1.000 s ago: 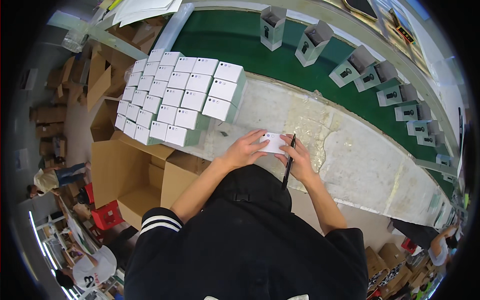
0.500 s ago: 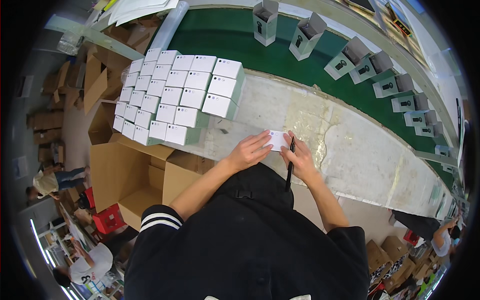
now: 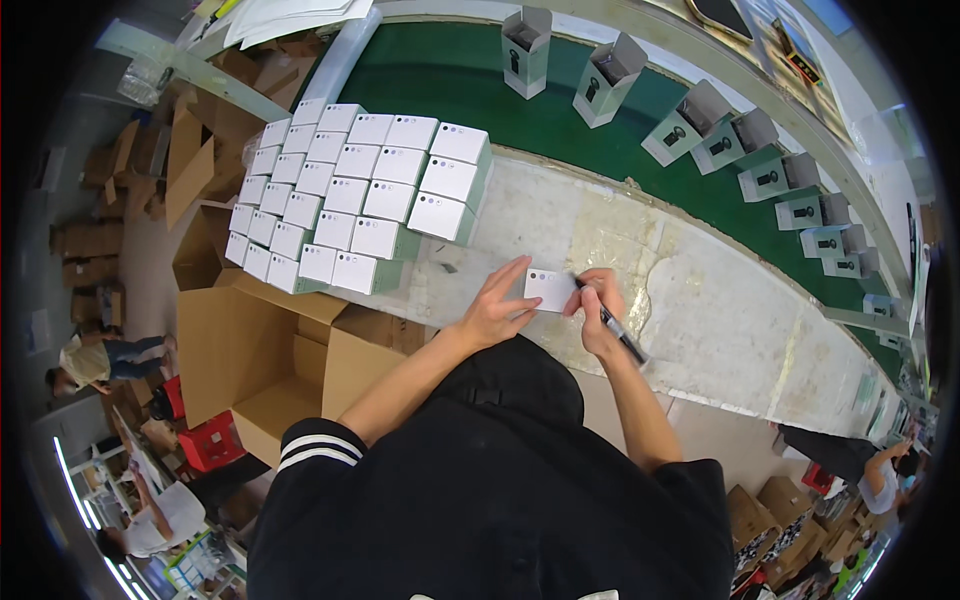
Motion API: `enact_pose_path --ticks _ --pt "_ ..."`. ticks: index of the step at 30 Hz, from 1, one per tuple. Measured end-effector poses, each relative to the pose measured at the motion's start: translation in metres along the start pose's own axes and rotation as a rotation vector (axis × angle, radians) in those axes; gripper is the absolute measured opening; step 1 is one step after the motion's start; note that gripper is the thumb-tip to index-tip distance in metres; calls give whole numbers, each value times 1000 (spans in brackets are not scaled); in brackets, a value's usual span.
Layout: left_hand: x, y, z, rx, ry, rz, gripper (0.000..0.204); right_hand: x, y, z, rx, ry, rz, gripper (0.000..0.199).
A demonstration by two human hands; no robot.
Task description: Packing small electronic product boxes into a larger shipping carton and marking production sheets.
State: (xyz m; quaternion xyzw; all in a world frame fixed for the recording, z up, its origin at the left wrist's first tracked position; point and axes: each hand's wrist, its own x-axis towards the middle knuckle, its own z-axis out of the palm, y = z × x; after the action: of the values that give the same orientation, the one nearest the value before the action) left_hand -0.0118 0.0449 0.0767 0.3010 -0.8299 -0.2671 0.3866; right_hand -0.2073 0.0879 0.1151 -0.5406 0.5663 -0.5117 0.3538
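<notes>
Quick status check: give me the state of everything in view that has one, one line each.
Small white box: closed, flat on the worktop, under both hands.
Black marker pen: tip at the box's right edge.
Left hand: pressing on the box.
Right hand: gripping the pen.
Stacked white boxes: closed, in neat rows.
Grey-green cartons on the green belt: upright, top flaps open.
Brown cardboard carton: open.

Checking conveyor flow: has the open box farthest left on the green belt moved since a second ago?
Yes. The open box has drifted left along the green belt, toward the stacked white boxes.
</notes>
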Motion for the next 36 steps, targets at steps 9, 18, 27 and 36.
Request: enact_pose_path --ticks 9,18,27,36 --pt "-2 -7 3 -57 -38 -56 28 7 22 16 116 -20 309 21" --pt "13 1 -7 -16 -148 -104 30 11 11 7 239 94 410 21" --pt "-2 -23 -99 206 -238 -104 25 5 36 8 198 258 463 19" --pt "-28 -39 -115 603 -50 -210 25 124 22 50 180 99 377 29"
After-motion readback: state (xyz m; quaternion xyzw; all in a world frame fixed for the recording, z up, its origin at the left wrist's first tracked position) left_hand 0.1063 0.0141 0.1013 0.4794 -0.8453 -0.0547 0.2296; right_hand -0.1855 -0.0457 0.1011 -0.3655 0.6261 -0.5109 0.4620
